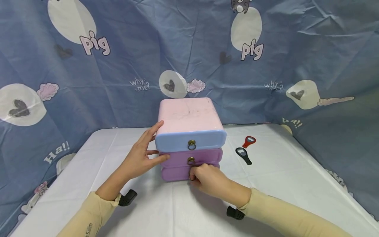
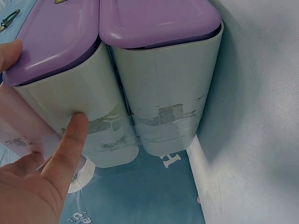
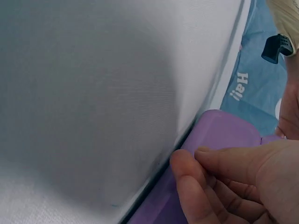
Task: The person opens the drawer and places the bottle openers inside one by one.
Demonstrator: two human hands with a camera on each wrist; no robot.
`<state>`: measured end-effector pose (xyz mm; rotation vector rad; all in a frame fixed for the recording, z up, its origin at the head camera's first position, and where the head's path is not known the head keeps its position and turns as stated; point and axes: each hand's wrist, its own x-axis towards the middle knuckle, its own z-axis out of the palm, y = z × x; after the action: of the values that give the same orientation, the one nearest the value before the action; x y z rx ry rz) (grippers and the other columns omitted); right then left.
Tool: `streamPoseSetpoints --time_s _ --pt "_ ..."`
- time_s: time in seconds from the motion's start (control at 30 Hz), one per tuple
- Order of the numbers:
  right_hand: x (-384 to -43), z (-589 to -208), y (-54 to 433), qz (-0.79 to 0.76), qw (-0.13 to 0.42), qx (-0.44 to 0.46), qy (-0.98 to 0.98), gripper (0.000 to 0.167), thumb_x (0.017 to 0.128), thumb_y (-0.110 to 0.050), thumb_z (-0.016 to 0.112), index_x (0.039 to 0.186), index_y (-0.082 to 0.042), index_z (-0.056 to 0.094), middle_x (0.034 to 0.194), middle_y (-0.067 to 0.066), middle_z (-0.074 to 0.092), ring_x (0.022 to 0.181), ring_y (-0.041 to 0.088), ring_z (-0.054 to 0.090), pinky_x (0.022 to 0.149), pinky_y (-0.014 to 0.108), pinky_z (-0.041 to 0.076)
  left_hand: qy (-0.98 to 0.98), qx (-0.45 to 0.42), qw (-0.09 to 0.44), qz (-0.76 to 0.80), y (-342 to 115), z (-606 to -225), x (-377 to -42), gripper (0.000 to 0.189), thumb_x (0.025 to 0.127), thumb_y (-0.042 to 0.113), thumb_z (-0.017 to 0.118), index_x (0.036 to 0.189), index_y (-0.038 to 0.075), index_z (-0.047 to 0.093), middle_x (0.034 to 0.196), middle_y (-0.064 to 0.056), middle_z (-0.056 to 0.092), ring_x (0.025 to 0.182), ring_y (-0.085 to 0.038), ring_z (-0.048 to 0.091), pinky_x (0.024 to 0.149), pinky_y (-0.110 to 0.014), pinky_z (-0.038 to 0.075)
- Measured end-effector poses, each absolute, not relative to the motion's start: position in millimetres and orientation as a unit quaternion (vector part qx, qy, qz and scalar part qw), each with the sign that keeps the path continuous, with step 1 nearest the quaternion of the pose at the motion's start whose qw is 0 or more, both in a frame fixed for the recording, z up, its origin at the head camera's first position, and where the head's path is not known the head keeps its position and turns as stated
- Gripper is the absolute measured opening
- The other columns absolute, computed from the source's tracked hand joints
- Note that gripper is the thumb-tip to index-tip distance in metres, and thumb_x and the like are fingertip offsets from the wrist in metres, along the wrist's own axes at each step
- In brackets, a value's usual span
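A small three-tier drawer box stands on the table, with a pink top [image 1: 188,112], a blue top drawer [image 1: 174,142] and two purple drawers below. My left hand [image 1: 139,158] rests against its left side, fingers extended. In the left wrist view, the left thumb [image 2: 8,55] touches the middle purple drawer [image 2: 60,35] and a fingertip presses the pale side wall [image 2: 154,88]. At the bottom purple drawer [image 1: 174,173], my right hand [image 1: 208,179] has its fingers curled and pinches the ring pull [image 1: 190,175]. Brass ring pulls hang on the upper drawers too.
Right of the drawer box lie a red-rimmed opener-like tool [image 1: 249,141] and a black one [image 1: 244,156]. A white cloth covers the table [image 1: 142,214]. Behind it hangs a blue printed curtain [image 1: 133,59].
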<state>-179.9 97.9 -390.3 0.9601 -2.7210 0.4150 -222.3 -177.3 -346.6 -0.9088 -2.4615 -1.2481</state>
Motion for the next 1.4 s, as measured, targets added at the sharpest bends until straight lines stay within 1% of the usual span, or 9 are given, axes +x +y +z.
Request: streamPoseSetpoints --time_s 0.1,0.23,0.37,0.53,0.77,1.07,1.2,1.3,1.4 --pt "-179 -390 98 0.142 0.105 0.334 -0.926 0.025 0.091 -0.005 0.082 0.075 -0.015 0.066 0.068 -0.004 0.062 0.058 0.004 0.050 0.050 0.019 0.041 -0.842 -0.308 0.117 -0.427 -177 -347 -222 0.112 0.090 0.017 0.090 0.171 0.045 0.018 0.174 -0.009 0.031 0.150 -0.048 0.049 0.092 -0.043 0.066" --pt "-178 -388 98 0.144 0.113 0.342 -0.922 0.029 0.093 -0.004 0.079 0.073 -0.016 0.063 0.065 -0.005 0.054 0.057 0.005 0.043 0.049 0.019 0.037 -0.841 -0.308 0.117 -0.429 -178 -349 -223 0.112 0.089 0.017 0.090 0.171 0.045 0.018 0.173 -0.009 0.031 0.149 -0.047 0.049 0.092 -0.047 0.066" --pt "-178 -387 101 0.163 0.114 0.346 -0.917 0.023 0.093 -0.003 0.079 0.076 -0.016 0.069 0.068 -0.007 0.059 0.059 0.002 0.044 0.051 0.017 0.038 -0.840 -0.310 0.117 -0.430 -178 -348 -224 0.112 0.089 0.016 0.090 0.171 0.045 0.018 0.172 -0.009 0.032 0.150 -0.047 0.049 0.091 -0.050 0.065" --pt "-176 -385 102 0.176 0.112 0.352 -0.912 0.016 0.094 -0.005 0.079 0.081 -0.013 0.076 0.069 -0.008 0.063 0.059 -0.002 0.044 0.053 0.014 0.038 -0.840 -0.313 0.118 -0.427 -178 -348 -224 0.112 0.090 0.017 0.090 0.171 0.044 0.018 0.173 -0.010 0.031 0.149 -0.048 0.049 0.091 -0.047 0.066" --pt "-177 -387 103 0.175 0.137 0.356 -0.908 0.019 0.093 -0.004 0.078 0.078 -0.015 0.074 0.067 -0.009 0.061 0.058 -0.002 0.043 0.053 0.014 0.037 -0.839 -0.313 0.118 -0.429 -178 -349 -224 0.111 0.090 0.018 0.090 0.171 0.045 0.019 0.172 -0.010 0.032 0.149 -0.048 0.049 0.091 -0.050 0.065" --pt "-179 -390 106 0.170 0.153 0.365 -0.903 0.011 0.091 -0.007 0.083 0.084 -0.015 0.081 0.074 -0.009 0.072 0.061 -0.004 0.050 0.058 0.013 0.043 -0.840 -0.308 0.117 -0.431 -178 -348 -223 0.111 0.090 0.019 0.090 0.171 0.046 0.019 0.172 -0.010 0.032 0.149 -0.048 0.050 0.092 -0.047 0.065" --pt "-179 -390 107 0.169 0.161 0.367 -0.900 0.008 0.090 -0.007 0.085 0.087 -0.015 0.084 0.079 -0.008 0.077 0.063 -0.005 0.054 0.059 0.012 0.045 -0.841 -0.307 0.119 -0.429 -178 -348 -223 0.111 0.090 0.020 0.090 0.171 0.045 0.019 0.172 -0.010 0.033 0.149 -0.048 0.050 0.091 -0.044 0.066" --pt "-177 -388 108 0.165 0.158 0.369 -0.901 0.007 0.089 -0.008 0.086 0.088 -0.015 0.085 0.080 -0.008 0.078 0.063 -0.005 0.055 0.059 0.013 0.046 -0.841 -0.307 0.119 -0.429 -177 -347 -222 0.111 0.090 0.020 0.090 0.171 0.045 0.019 0.172 -0.009 0.032 0.148 -0.048 0.050 0.091 -0.043 0.066" --pt "-172 -386 107 0.160 0.142 0.378 -0.901 0.006 0.091 -0.012 0.086 0.087 -0.016 0.085 0.080 -0.009 0.078 0.065 -0.006 0.056 0.060 0.013 0.047 -0.841 -0.306 0.119 -0.431 -177 -346 -222 0.111 0.089 0.019 0.090 0.171 0.046 0.020 0.171 -0.010 0.034 0.149 -0.048 0.050 0.091 -0.044 0.066"
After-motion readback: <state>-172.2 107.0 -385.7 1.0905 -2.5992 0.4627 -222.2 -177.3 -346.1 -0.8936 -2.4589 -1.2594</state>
